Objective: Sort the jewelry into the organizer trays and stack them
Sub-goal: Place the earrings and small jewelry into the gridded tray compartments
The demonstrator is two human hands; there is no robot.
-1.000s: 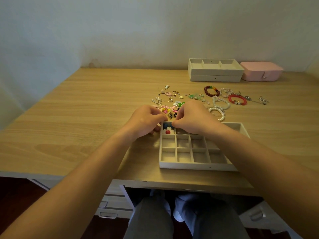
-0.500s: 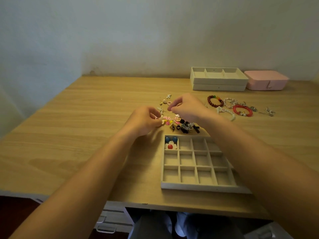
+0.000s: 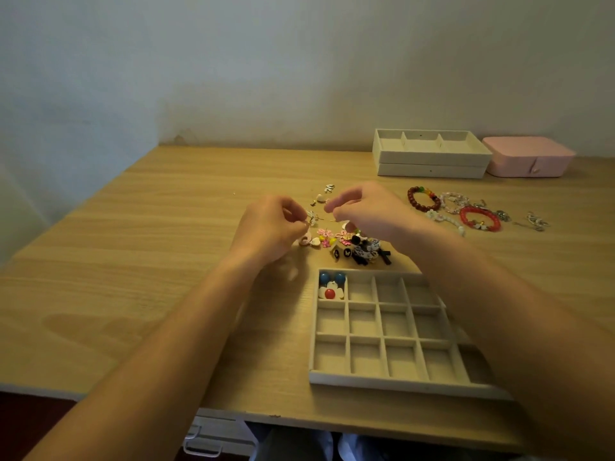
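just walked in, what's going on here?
A person is sorting jewelry at a wooden desk. The left hand pinches a small white earring above the pile of earrings. The right hand has its fingers pinched together beside it; whether they hold anything is too small to tell. The grid tray at the near edge has only its far-left corner cell filled. Bracelets lie to the right, with stacked trays and a pink box at the back.
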